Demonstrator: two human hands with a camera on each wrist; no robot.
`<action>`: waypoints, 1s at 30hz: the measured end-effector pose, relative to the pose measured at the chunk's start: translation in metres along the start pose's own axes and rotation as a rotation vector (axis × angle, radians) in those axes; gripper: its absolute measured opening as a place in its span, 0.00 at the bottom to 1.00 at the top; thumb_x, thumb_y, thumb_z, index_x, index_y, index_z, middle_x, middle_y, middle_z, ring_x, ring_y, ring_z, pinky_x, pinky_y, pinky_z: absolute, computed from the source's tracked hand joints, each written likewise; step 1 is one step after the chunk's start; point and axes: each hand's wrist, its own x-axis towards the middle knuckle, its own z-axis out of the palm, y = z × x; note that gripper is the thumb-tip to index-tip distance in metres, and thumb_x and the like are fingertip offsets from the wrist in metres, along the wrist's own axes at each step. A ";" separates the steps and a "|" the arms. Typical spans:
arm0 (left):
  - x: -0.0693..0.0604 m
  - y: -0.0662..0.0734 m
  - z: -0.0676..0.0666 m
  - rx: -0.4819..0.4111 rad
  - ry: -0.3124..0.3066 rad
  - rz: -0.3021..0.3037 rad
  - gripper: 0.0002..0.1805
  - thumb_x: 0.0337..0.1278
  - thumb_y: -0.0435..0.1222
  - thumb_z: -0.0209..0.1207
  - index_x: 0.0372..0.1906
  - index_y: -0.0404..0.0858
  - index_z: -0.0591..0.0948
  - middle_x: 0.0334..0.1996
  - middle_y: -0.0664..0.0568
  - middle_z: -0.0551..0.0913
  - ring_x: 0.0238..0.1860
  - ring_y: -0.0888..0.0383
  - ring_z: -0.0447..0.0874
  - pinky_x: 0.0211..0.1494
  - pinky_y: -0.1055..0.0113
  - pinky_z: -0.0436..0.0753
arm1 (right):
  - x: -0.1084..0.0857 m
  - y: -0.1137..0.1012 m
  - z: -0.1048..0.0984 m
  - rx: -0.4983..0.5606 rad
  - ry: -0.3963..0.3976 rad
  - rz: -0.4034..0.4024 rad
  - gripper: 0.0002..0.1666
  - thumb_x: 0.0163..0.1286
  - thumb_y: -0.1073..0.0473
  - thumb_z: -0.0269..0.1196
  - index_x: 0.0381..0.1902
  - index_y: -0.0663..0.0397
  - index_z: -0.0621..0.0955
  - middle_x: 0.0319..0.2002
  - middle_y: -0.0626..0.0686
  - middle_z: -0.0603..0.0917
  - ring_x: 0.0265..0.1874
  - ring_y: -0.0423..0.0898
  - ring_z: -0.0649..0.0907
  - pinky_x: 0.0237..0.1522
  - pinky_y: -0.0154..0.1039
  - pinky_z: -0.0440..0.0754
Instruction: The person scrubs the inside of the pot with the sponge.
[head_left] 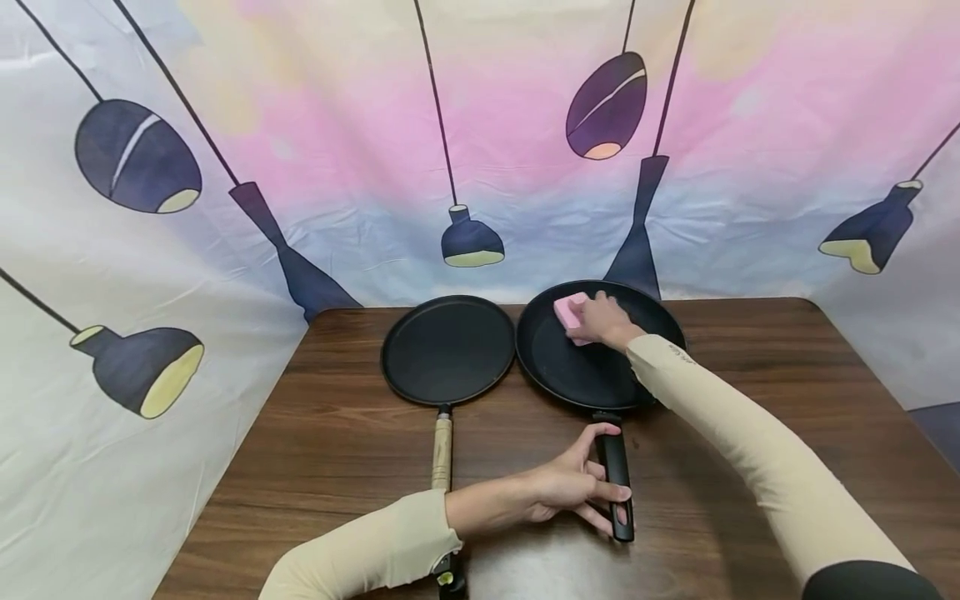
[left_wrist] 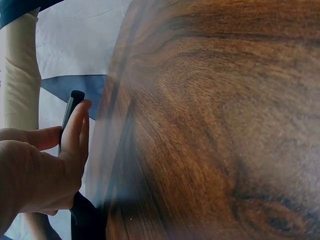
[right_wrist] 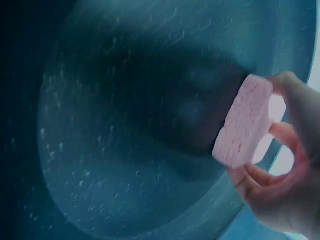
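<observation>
A pink sponge (head_left: 572, 312) is pinched between the thumb and fingers of my right hand (head_left: 604, 320), against the inside of a deep black frying pan (head_left: 558, 362). In the right wrist view the sponge (right_wrist: 245, 122) touches the dark pan surface (right_wrist: 125, 195), which is dotted with small light specks. My left hand (head_left: 566, 483) grips the pan's black handle (head_left: 617, 467), thumb on one side and fingers round the other. The left wrist view shows this hand (left_wrist: 45, 170) with the handle's end (left_wrist: 75, 97) sticking out past the fingers.
Left of the frying pan lies a flat black griddle pan (head_left: 448, 350), its wooden handle (head_left: 442, 454) running toward me under my left forearm. Both pans lie on a brown wooden table (head_left: 330, 450). Behind it hangs a cloth backdrop (head_left: 337, 125) printed with lamps.
</observation>
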 end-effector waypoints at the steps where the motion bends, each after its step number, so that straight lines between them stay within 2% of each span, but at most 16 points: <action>1: 0.000 0.000 0.001 0.004 0.003 -0.001 0.40 0.68 0.23 0.59 0.73 0.56 0.57 0.37 0.45 0.83 0.32 0.53 0.87 0.45 0.48 0.91 | -0.002 0.002 0.000 -0.035 -0.007 0.024 0.41 0.71 0.44 0.63 0.74 0.61 0.70 0.65 0.76 0.70 0.60 0.70 0.73 0.59 0.63 0.78; 3: 0.000 -0.001 0.003 0.017 0.011 -0.003 0.40 0.68 0.24 0.59 0.73 0.56 0.57 0.38 0.45 0.84 0.33 0.53 0.87 0.43 0.49 0.91 | -0.009 0.003 -0.003 -0.056 -0.041 0.037 0.41 0.71 0.45 0.65 0.74 0.61 0.69 0.66 0.76 0.68 0.61 0.69 0.73 0.59 0.63 0.78; 5: 0.001 -0.001 0.005 0.030 0.024 -0.002 0.40 0.68 0.24 0.59 0.73 0.57 0.57 0.40 0.42 0.86 0.33 0.52 0.88 0.42 0.51 0.92 | -0.017 -0.002 -0.008 -0.088 -0.097 -0.007 0.42 0.70 0.45 0.67 0.74 0.60 0.70 0.67 0.74 0.69 0.59 0.65 0.75 0.58 0.59 0.78; 7: 0.001 0.000 0.007 0.040 0.039 0.001 0.40 0.68 0.24 0.60 0.73 0.58 0.57 0.41 0.40 0.87 0.34 0.52 0.89 0.40 0.53 0.92 | -0.027 -0.012 -0.013 -0.130 -0.141 -0.098 0.41 0.68 0.45 0.69 0.74 0.55 0.72 0.67 0.71 0.72 0.56 0.61 0.77 0.56 0.54 0.78; 10: 0.001 0.000 0.007 0.049 0.060 0.008 0.40 0.67 0.24 0.60 0.73 0.58 0.57 0.43 0.37 0.88 0.33 0.53 0.88 0.38 0.53 0.92 | -0.042 -0.032 -0.013 -0.202 -0.173 -0.246 0.39 0.66 0.46 0.73 0.70 0.55 0.76 0.61 0.68 0.78 0.50 0.57 0.81 0.55 0.50 0.82; 13: 0.000 0.000 0.007 0.057 0.066 0.012 0.40 0.67 0.24 0.59 0.73 0.57 0.56 0.43 0.36 0.88 0.32 0.54 0.87 0.38 0.52 0.92 | -0.055 -0.047 -0.010 -0.262 -0.182 -0.329 0.36 0.63 0.51 0.75 0.67 0.55 0.79 0.56 0.65 0.81 0.47 0.54 0.82 0.58 0.49 0.84; 17: -0.001 0.000 0.007 0.055 0.074 0.008 0.40 0.68 0.24 0.59 0.73 0.58 0.56 0.43 0.39 0.89 0.32 0.55 0.87 0.39 0.52 0.92 | -0.055 -0.045 -0.011 -0.233 -0.216 -0.326 0.36 0.62 0.58 0.76 0.68 0.52 0.79 0.59 0.63 0.80 0.48 0.51 0.83 0.57 0.47 0.85; 21: -0.002 0.001 0.006 0.027 0.071 0.002 0.39 0.69 0.24 0.58 0.72 0.59 0.56 0.44 0.41 0.88 0.40 0.45 0.91 0.40 0.52 0.92 | -0.035 -0.031 -0.018 -0.118 -0.219 -0.278 0.36 0.65 0.65 0.72 0.71 0.53 0.76 0.67 0.66 0.75 0.51 0.53 0.83 0.53 0.45 0.84; 24: -0.002 0.000 0.007 0.011 0.048 -0.003 0.39 0.71 0.25 0.57 0.72 0.60 0.55 0.46 0.41 0.88 0.49 0.37 0.90 0.41 0.53 0.92 | -0.014 -0.018 -0.022 -0.066 -0.195 -0.187 0.37 0.66 0.67 0.71 0.72 0.54 0.74 0.70 0.66 0.73 0.55 0.54 0.82 0.54 0.45 0.82; 27: -0.002 0.001 0.006 0.012 0.031 -0.006 0.39 0.71 0.26 0.57 0.73 0.60 0.54 0.46 0.41 0.88 0.51 0.35 0.89 0.41 0.54 0.92 | 0.002 -0.009 -0.025 -0.072 -0.188 -0.122 0.39 0.64 0.67 0.72 0.72 0.54 0.74 0.70 0.66 0.74 0.57 0.55 0.80 0.56 0.47 0.82; 30: -0.002 -0.001 0.008 0.015 0.019 -0.008 0.39 0.72 0.27 0.56 0.74 0.60 0.53 0.47 0.41 0.88 0.51 0.35 0.88 0.42 0.53 0.92 | 0.002 -0.007 -0.027 -0.102 -0.230 -0.115 0.41 0.62 0.66 0.74 0.72 0.54 0.74 0.70 0.67 0.73 0.57 0.56 0.79 0.56 0.48 0.82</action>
